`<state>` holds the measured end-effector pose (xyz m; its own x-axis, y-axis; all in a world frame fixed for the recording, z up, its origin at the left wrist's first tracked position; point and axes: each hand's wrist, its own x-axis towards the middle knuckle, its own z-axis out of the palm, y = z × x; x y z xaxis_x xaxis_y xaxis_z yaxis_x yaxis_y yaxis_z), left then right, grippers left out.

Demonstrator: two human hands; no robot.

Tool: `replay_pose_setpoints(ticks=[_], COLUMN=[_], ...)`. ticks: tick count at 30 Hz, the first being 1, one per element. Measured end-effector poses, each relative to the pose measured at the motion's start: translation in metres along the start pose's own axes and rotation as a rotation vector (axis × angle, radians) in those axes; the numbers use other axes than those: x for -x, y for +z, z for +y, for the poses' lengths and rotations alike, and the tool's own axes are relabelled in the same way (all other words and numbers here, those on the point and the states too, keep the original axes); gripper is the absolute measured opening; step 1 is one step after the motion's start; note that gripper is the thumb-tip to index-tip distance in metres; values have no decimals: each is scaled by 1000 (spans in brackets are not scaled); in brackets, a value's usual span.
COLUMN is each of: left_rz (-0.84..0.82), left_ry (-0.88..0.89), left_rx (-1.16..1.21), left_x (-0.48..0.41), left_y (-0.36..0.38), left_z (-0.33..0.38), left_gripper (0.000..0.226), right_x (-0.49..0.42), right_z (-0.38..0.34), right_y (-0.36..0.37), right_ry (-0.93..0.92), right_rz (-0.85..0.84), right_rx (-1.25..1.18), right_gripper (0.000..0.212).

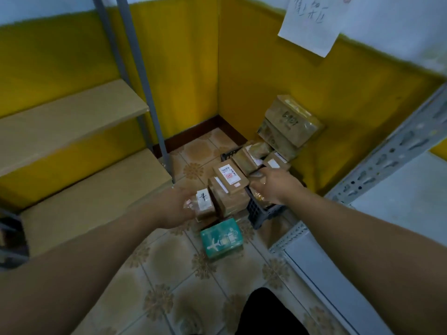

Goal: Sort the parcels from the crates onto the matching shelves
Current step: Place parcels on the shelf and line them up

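Left hand [180, 209] is reaching to small parcel [204, 204], grip cannot tell | right hand [272, 187] is hovering over crate [260, 211], grip unclear | labelled parcel [231, 176] is lying flat, long axis pointing toward far wall.

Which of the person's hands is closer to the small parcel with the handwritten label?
Left. The left hand is right against the small parcel, on its left side; the right hand is off to its right, over the black crate.
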<state>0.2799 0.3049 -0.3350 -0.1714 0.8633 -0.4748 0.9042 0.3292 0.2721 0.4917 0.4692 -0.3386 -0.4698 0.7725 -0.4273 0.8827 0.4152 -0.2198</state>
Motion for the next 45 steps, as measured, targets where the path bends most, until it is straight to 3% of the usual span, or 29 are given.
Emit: replay_pose_setpoints(ticks=[10,14,19,28,36,42,45], left_rz=[-97,-206,-336,-351,-235,-242,-217], left_ry=[94,68,48,82,58,-35,-142], left_rx=[33,53,-3,-47,143,436,444], left_x=[-165,-226,-302,-480,-600,-615,-601], left_y=[-10,7,23,78,150,189,189], left_z=[-21,-38,-61,-113,-146,-150,-157], left_gripper=[65,47,65,59,60,43,67], right_x=[-127,-175,-218,-333,-432,-451,-452], right_z=[26,33,51,63,64,66,65], right_y=[-5,15,50,160,278,310,311], right_ry=[119,154,154,434,483,512,534], right_rz=[-39,-113,-119,-143,-136,-68,-60], right_rx=[-127,-173,-275,-278,-366,-396,-499], right_gripper=[57,59,48,55,60,53,55])
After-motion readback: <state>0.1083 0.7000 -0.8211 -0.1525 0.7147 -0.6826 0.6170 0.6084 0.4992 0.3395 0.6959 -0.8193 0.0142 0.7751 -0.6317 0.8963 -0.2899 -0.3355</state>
